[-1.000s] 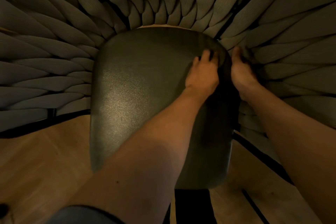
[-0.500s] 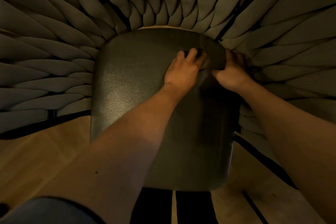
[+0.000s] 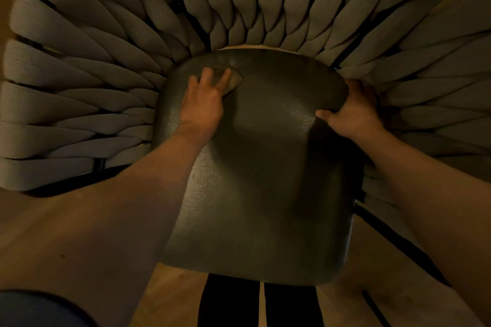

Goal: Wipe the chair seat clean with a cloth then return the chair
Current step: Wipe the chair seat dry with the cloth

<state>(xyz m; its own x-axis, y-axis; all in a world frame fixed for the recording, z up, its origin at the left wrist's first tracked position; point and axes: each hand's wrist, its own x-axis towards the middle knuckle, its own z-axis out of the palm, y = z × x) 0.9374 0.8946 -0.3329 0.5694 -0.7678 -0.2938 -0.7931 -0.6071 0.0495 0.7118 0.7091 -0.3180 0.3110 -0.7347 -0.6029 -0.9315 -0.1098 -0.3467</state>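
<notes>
A dark, grainy chair seat fills the middle of the view, seen from above. My left hand lies flat at the seat's far left part, pressing a small dark cloth whose corner pokes out past my fingers. My right hand grips the seat's right edge, thumb on top and fingers curled under the rim. Most of the cloth is hidden beneath my left palm.
The chair's back and sides are a fan of grey woven cords wrapping around the seat on three sides. Wooden floor shows at the bottom, with dark chair legs below the seat's front edge.
My left hand has slid the cloth leftward along the back of the seat, away from the right hand. My right hand has shifted onto the seat's right edge and closed on it.
</notes>
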